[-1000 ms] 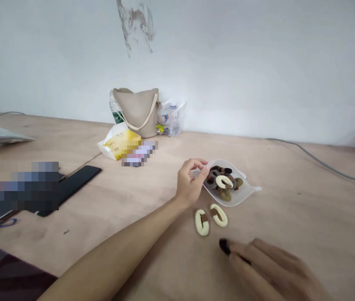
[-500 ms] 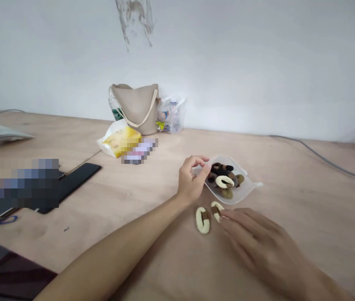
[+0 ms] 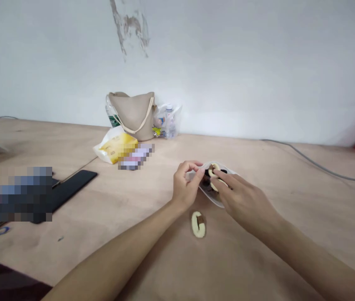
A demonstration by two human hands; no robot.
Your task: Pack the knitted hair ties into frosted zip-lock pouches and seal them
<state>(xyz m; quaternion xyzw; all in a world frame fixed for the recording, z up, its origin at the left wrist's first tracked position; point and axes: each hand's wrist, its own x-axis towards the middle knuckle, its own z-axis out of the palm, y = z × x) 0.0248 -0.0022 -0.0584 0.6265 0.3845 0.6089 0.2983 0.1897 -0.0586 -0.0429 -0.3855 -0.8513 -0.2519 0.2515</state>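
- Fingers (image 3: 192, 167) of my left hand (image 3: 185, 188): curled together, pinching the near rim of a clear plastic pouch (image 3: 210, 196).
- Fingertips (image 3: 219, 177) of my right hand (image 3: 243, 194): held together on a fuzzy cream loop (image 3: 212, 168) inside the pouch. Whether they clamp it, I cannot tell.
- Pouch contents: dark fuzzy loops (image 3: 207, 180), partly hidden behind my fingers.
- Second cream loop (image 3: 198, 224), with brown tab: lying on the plywood table (image 3: 290, 234), just below the pouch, between my forearms.
- Black phone (image 3: 73, 192): flat on the table, well left of my hands, beside a pixelated patch.
- Yellow packet (image 3: 117, 148): in a white bag, near the wall.
- Beige bucket bag (image 3: 130, 117): against the wall, beside a clear bag of bottles (image 3: 166, 121).
- Grey cable (image 3: 315, 165): along the table, right side.
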